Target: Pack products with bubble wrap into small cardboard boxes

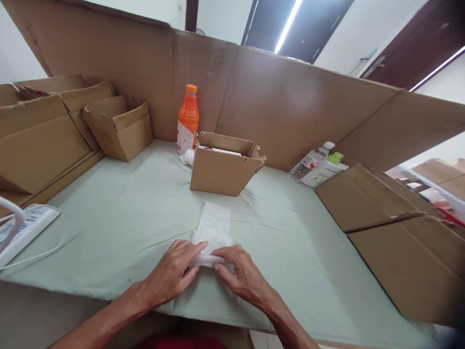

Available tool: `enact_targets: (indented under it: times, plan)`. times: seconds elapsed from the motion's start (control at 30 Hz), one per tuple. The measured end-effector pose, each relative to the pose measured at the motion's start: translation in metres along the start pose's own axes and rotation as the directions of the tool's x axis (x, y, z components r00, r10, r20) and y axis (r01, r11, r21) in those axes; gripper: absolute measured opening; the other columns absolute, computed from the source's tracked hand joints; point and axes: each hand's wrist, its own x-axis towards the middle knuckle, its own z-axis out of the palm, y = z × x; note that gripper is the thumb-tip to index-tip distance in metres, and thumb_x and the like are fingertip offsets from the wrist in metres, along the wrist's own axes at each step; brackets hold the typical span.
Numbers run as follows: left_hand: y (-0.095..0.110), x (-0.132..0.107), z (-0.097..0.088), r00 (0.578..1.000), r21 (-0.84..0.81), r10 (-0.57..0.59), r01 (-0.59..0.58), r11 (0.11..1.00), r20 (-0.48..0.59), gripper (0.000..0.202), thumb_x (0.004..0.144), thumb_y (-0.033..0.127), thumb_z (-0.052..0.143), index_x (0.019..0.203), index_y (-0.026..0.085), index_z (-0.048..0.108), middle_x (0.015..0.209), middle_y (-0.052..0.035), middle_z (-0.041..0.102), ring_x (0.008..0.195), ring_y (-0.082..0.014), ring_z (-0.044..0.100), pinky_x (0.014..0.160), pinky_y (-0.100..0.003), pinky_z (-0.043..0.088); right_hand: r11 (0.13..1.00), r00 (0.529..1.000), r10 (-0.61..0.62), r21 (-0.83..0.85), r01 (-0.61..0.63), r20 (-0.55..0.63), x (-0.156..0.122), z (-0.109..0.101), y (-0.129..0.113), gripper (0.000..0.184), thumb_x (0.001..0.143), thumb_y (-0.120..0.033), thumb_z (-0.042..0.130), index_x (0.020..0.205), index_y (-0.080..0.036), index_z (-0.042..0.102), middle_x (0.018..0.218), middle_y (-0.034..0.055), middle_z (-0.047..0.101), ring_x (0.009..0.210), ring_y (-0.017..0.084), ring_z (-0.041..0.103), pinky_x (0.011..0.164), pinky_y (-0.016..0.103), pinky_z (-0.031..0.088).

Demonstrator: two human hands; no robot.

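A strip of white, translucent bubble wrap [215, 220] lies on the table, pointing away from me. Its near end is folded or rolled into a thick edge. My left hand [173, 271] grips the left end of that edge between thumb and fingers. At the right end, my right hand [244, 274] holds it the same way, thumb in front and fingers over the top. Whether anything is wrapped inside the fold, I cannot tell. Beyond the strip's far end stands an open cardboard box [221, 169] with something white in it.
An orange bottle [188, 118] stands behind the box, beside a white roll [187, 157]. Cardboard boxes [39, 135] line the left, and more boxes [410, 261] the right. A clear bottle [310, 162] leans at the back right. A white power strip [32, 228] with cables lies left.
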Motion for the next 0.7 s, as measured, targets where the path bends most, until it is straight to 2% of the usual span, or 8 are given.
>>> enact_targets:
  times: [0.07, 0.17, 0.23, 0.3, 0.37, 0.47, 0.6, 0.7]
  plan:
    - [0.001, 0.007, 0.002, 0.992, -0.071, -0.128, 0.128, 0.989, 0.007, 0.049, 0.090, 0.019, 0.050, 0.138, 0.022, 0.051, 0.121, -0.0080, 0.070, 0.103, -0.0220, 0.064, 0.095, -0.041, 0.051, 0.999, 0.993, -0.008, -0.031, 0.004, -0.121, -0.008, -0.007, 0.001, 0.025, 0.090, -0.025, 0.059, 0.114, -0.024, 0.066, 0.107, 0.0050, 0.075, 0.095, 0.022, 0.069, 0.084, 0.037, 0.052]
    - [0.003, 0.020, 0.003, 0.953, -0.114, -0.299, 0.303, 0.946, 0.051, 0.047, 0.091, 0.028, 0.048, 0.137, 0.018, 0.053, 0.117, -0.0088, 0.071, 0.098, -0.0226, 0.066, 0.089, -0.038, 0.053, 0.991, 0.925, -0.092, -0.127, 0.048, -0.369, -0.021, -0.012, -0.006, 0.026, 0.091, -0.019, 0.059, 0.116, -0.022, 0.061, 0.105, 0.0078, 0.073, 0.095, 0.023, 0.067, 0.084, 0.039, 0.049]
    - [0.003, 0.028, 0.003, 0.928, -0.090, -0.366, 0.371, 0.924, 0.067, 0.048, 0.092, 0.030, 0.045, 0.137, 0.016, 0.054, 0.096, -0.0058, 0.073, 0.084, -0.0218, 0.066, 0.080, -0.036, 0.054, 0.982, 0.921, -0.158, -0.158, 0.107, -0.357, -0.029, -0.009, -0.013, 0.023, 0.090, -0.013, 0.057, 0.111, -0.022, 0.060, 0.099, 0.0065, 0.072, 0.088, 0.021, 0.065, 0.079, 0.037, 0.048]
    - [0.001, 0.034, 0.005, 0.924, -0.039, -0.378, 0.380, 0.924, 0.057, 0.049, 0.092, 0.030, 0.044, 0.138, 0.015, 0.053, 0.084, -0.0036, 0.071, 0.077, -0.0214, 0.065, 0.075, -0.035, 0.053, 0.968, 0.955, -0.206, -0.190, 0.167, -0.213, -0.031, -0.002, -0.016, 0.026, 0.088, -0.010, 0.056, 0.111, -0.021, 0.060, 0.104, 0.0074, 0.071, 0.092, 0.022, 0.063, 0.079, 0.037, 0.047]
    - [-0.003, 0.038, 0.009, 0.938, 0.028, -0.346, 0.345, 0.938, 0.030, 0.048, 0.092, 0.028, 0.045, 0.138, 0.016, 0.053, 0.087, -0.0047, 0.072, 0.077, -0.0216, 0.066, 0.076, -0.036, 0.053, 0.948, 0.975, -0.206, -0.264, 0.177, -0.086, -0.025, 0.008, -0.013, 0.036, 0.085, -0.009, 0.057, 0.119, -0.018, 0.059, 0.119, 0.0107, 0.069, 0.105, 0.027, 0.060, 0.085, 0.042, 0.046]
    - [-0.007, 0.039, 0.013, 0.959, 0.118, -0.281, 0.283, 0.952, -0.037, 0.045, 0.091, 0.026, 0.048, 0.134, 0.016, 0.055, 0.102, -0.0094, 0.072, 0.087, -0.0242, 0.067, 0.083, -0.040, 0.053, 0.920, 0.988, -0.150, -0.371, 0.125, -0.037, -0.009, 0.020, 0.001, 0.044, 0.083, -0.006, 0.056, 0.125, -0.015, 0.057, 0.128, 0.0136, 0.065, 0.114, 0.030, 0.056, 0.089, 0.045, 0.044]
    - [-0.003, 0.025, 0.010, 0.985, 0.179, -0.068, 0.096, 0.979, -0.158, 0.043, 0.091, 0.029, 0.055, 0.133, 0.019, 0.053, 0.128, -0.0137, 0.062, 0.118, -0.0295, 0.057, 0.100, -0.047, 0.046, 0.928, 0.989, -0.146, -0.346, 0.136, -0.005, 0.005, 0.019, 0.011, 0.027, 0.088, -0.009, 0.053, 0.113, -0.017, 0.061, 0.108, 0.0094, 0.071, 0.095, 0.025, 0.060, 0.079, 0.040, 0.043]
    - [0.005, 0.006, 0.004, 0.986, 0.182, 0.087, -0.060, 0.981, -0.144, 0.047, 0.091, 0.017, 0.053, 0.137, 0.023, 0.048, 0.126, -0.0103, 0.064, 0.121, -0.0269, 0.055, 0.102, -0.044, 0.045, 0.962, 0.991, -0.131, -0.241, 0.131, 0.017, -0.001, 0.011, 0.005, 0.024, 0.091, -0.010, 0.051, 0.109, -0.019, 0.063, 0.094, 0.0050, 0.072, 0.085, 0.020, 0.062, 0.079, 0.037, 0.043]
